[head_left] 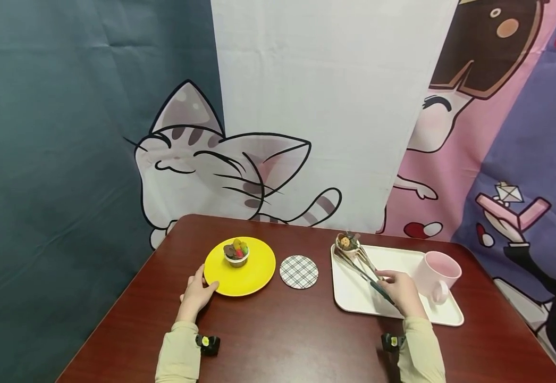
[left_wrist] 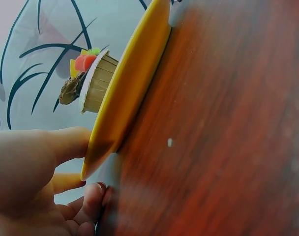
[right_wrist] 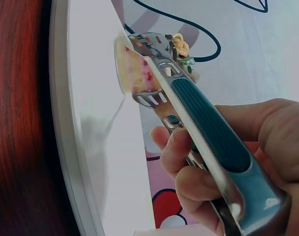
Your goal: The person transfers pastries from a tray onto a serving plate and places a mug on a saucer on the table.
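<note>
My left hand (head_left: 195,295) pinches the near left rim of a yellow plate (head_left: 254,276), thumb on top and fingers below. On that plate stands a cupcake (left_wrist: 99,81) with brown, red, yellow and green toppings. With my right hand (head_left: 401,293) I grip metal tongs (right_wrist: 208,123) with dark green handles. Their slotted heads lie on either side of a second cupcake (right_wrist: 139,69), in a pale patterned cup with a small flower-like topping. This cupcake (head_left: 346,242) is at the far left corner of a white tray (head_left: 354,298).
A pink mug (head_left: 428,274) stands on the tray's right part, its handle facing the near side. Between plate and tray lies a round checked coaster (head_left: 299,272). Behind the brown table (head_left: 278,340) hangs a printed cloth (head_left: 335,106) with cartoon figures.
</note>
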